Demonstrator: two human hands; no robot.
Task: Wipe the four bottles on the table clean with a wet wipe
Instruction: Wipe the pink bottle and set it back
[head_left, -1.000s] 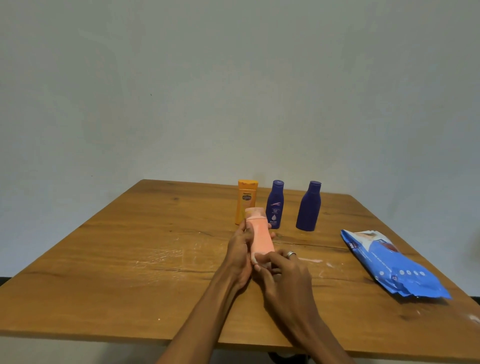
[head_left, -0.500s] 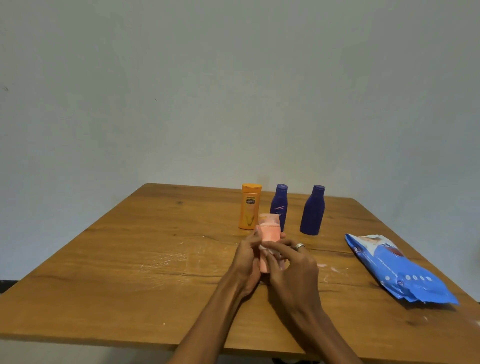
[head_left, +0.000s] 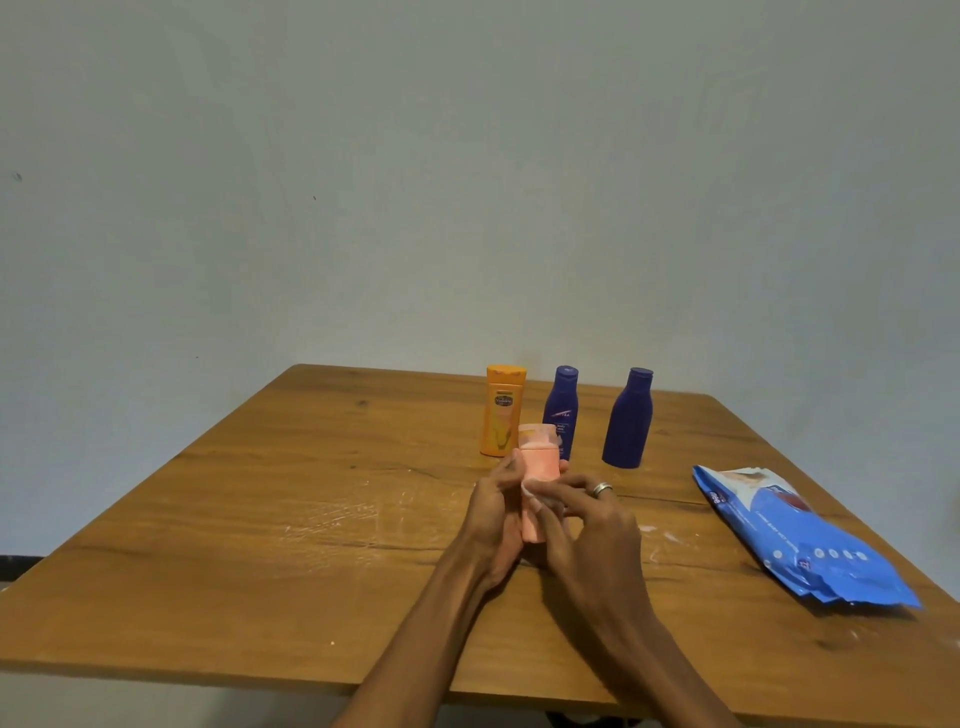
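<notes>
Centre frame, the left hand (head_left: 493, 514) grips the pink bottle (head_left: 537, 467), now raised more upright; the right hand (head_left: 587, 525) pinches what looks like the wet wipe (head_left: 532, 491), rubbed higher up its body.

Left hand (head_left: 493, 525) grips a pink bottle (head_left: 537, 467) from its left side. Right hand (head_left: 587, 525), with a ring (head_left: 602, 488), pinches a white wipe (head_left: 535, 492) against the bottle's front. Behind stand an orange bottle (head_left: 503, 410) and two blue bottles (head_left: 561, 410) (head_left: 628, 418). A blue wipe packet (head_left: 800, 540) lies right on the wooden table (head_left: 234, 545).
</notes>
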